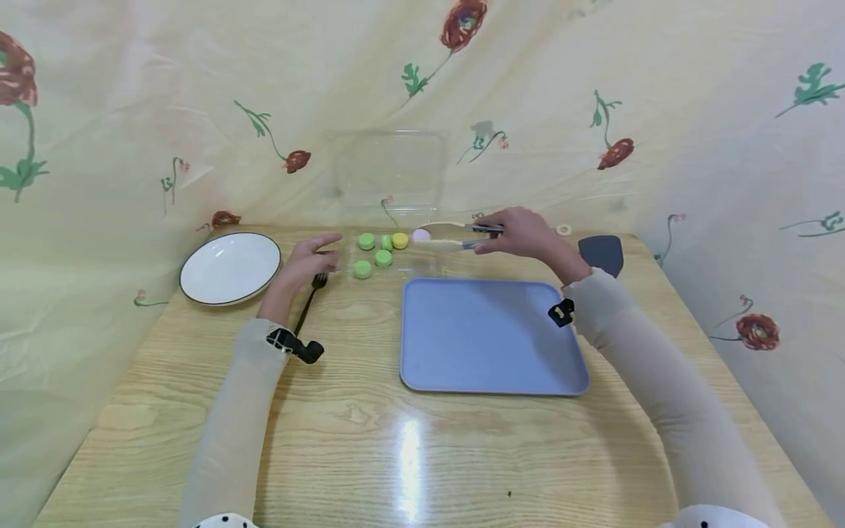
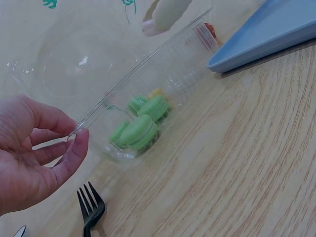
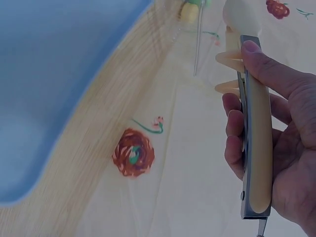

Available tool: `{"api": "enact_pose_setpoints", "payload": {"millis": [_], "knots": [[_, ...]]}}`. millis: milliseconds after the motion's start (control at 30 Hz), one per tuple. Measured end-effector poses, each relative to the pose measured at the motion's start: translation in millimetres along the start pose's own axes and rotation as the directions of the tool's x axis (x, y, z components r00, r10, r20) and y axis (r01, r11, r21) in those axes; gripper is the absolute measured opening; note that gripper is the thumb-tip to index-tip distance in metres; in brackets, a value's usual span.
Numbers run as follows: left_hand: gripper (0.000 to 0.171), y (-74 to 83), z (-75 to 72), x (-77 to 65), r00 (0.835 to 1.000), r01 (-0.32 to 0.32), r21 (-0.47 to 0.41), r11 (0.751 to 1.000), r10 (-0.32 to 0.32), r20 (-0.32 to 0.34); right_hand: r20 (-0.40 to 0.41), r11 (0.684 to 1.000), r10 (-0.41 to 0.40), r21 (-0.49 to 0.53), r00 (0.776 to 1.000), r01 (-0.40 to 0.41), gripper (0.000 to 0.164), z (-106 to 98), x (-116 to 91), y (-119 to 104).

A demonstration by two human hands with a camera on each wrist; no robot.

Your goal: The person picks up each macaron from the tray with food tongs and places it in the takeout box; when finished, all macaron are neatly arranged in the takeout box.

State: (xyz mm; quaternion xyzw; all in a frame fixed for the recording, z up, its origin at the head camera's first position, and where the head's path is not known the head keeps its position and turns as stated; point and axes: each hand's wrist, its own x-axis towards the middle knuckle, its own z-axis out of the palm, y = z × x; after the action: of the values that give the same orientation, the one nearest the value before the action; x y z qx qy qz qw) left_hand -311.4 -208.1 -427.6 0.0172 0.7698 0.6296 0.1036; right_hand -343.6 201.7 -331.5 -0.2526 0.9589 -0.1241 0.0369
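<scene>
My left hand [image 1: 306, 265] pinches the left rim of a clear plastic box [image 2: 182, 74] between thumb and fingers. Inside the box are several green macarons [image 2: 139, 132] and a yellow macaron [image 1: 400, 240]. My right hand [image 1: 524, 233] grips a pair of tongs [image 3: 259, 148] with cream-coloured ends and metal-edged handles. Between the tong ends, at the box's right side, is a lavender macaron [image 1: 420, 235]; in the left wrist view it appears above the box rim. The tong tips are out of sight in the right wrist view.
A blue tray [image 1: 488, 337] lies in front of the box, to the right. At the left stand a white dark-rimmed plate [image 1: 229, 268] and a black fork [image 1: 309, 304]. A dark spatula head [image 1: 602, 254] lies beyond my right wrist. The box's clear lid [image 1: 389, 169] stands raised against the flowered cloth.
</scene>
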Motion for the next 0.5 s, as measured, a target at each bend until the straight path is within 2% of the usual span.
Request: {"api": "enact_pose_setpoints", "payload": {"millis": [233, 500], "knots": [[0.056, 2.0, 1.0, -1.5, 1.000, -0.005, -0.004, 1.000, 0.005, 0.000, 0.030, 1.000, 0.000, -0.002, 1.000, 0.001, 0.059, 10, 16, -12], [0.056, -2.3, -0.2, 2.1, 1.000, -0.018, -0.015, 1.000, 0.017, -0.008, 0.054, 1.000, 0.001, 0.014, 0.999, -0.002, 0.059, 16, 23, -18]]}}
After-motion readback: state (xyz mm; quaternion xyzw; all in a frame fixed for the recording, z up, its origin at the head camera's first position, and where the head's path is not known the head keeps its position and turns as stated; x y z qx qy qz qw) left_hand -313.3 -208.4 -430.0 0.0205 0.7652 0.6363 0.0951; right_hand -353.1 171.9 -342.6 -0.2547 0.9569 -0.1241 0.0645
